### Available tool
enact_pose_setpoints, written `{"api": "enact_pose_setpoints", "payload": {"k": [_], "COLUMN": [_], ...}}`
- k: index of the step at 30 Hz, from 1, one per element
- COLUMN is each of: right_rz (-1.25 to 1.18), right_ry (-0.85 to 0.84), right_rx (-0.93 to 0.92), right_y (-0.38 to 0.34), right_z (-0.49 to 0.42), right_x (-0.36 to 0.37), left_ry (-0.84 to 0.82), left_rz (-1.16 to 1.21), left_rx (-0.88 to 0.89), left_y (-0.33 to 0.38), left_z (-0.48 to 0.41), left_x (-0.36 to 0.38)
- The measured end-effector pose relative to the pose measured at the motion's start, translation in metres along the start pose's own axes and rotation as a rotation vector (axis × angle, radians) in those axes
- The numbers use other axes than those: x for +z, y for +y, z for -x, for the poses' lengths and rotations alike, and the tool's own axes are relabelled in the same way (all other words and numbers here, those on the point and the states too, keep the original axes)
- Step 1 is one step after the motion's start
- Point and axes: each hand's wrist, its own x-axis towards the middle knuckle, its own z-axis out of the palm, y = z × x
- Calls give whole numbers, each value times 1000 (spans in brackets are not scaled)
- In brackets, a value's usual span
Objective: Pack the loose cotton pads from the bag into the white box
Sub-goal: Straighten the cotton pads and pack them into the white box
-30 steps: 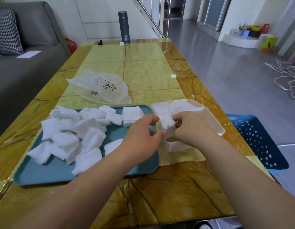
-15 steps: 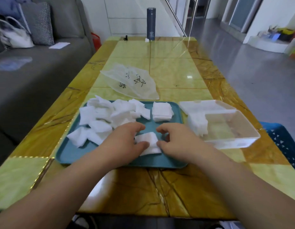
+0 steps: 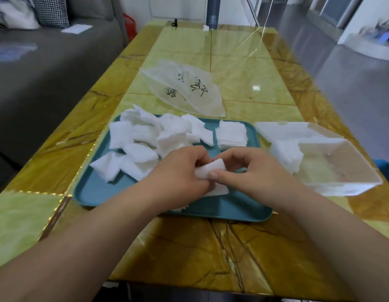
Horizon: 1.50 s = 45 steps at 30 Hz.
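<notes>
A: Cotton pads (image 3: 211, 171), where are they rn?
B: Small bunch pinched between both hands, over the tray (image 3: 232, 209). Left hand (image 3: 178, 173) has its fingers curled round one end; right hand (image 3: 252, 173) nips the other w/ thumb and forefinger. Another pad lies flat just under the fingertips.
A: And the rest?
B: Loose pile (image 3: 143, 138) beyond the left knuckles, neat stack (image 3: 231, 135) just past the fingertips, a few already in the white box (image 3: 352, 171) out beyond the right knuckles.
A: What could go wrong?
B: Pads are light and floppy, so w/ a slack pinch the bunch may fan out or shed one on the way to the box. Box looks thin-walled too; a wrist nudge could shove it toward the table (image 3: 243, 258) edge.
A: Any writing?
B: Bag (image 3: 184, 92), beyond the pile, has black characters, prob. Chinese, too blurred to read. Flask (image 3: 213, 9) at the far end carries a pale logo, illegible.
</notes>
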Motion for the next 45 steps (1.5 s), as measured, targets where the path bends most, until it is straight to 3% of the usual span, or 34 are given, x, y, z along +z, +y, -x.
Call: {"api": "enact_pose_setpoints", "payload": {"k": [5, 11, 21, 28, 31, 38, 45], "right_rz": [-154, -499, -640, -595, -625, -708, -732], "right_ry": [122, 95, 165, 408, 343, 96, 57], "right_rx": [-36, 39, 100, 183, 187, 112, 87], "right_y": [1, 2, 0, 5, 2, -14, -15], "right_z": [-3, 2, -1, -5, -2, 5, 7], "right_x": [-1, -9, -7, -16, -12, -6, -6], "left_ry": [34, 21, -42, 4, -52, 55, 88], "left_rz": [96, 262, 587, 591, 723, 619, 608], "left_rx": [29, -52, -87, -95, -46, -6, -8], "left_y": [1, -2, 6, 1, 9, 10, 8], "left_z": [2, 0, 5, 6, 10, 6, 4], "left_x": [-3, -7, -11, -21, -24, -16, -13]}}
